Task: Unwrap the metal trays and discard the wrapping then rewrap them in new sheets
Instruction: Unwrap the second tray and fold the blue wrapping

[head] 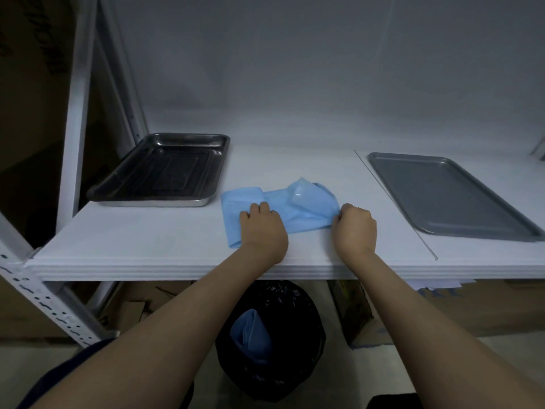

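A folded light blue sheet (pixel 290 206) lies on the white shelf (pixel 147 246) between two bare trays. A deep shiny metal tray (pixel 165 169) stands at the left, and a flat grey tray (pixel 448 196) lies at the right. My left hand (pixel 262 228) rests on the sheet's left part, fingers curled over it. My right hand (pixel 355 225) pinches the sheet's right edge. Below the shelf a black-lined bin (pixel 271 340) holds a crumpled blue wrapping (pixel 250 338).
A white perforated rack post (pixel 47 302) slants at the left. Cardboard boxes (pixel 362 317) stand on the floor under the shelf beside the bin. A thin seam (pixel 395 202) crosses the shelf just left of the grey tray. The white back wall is close behind.
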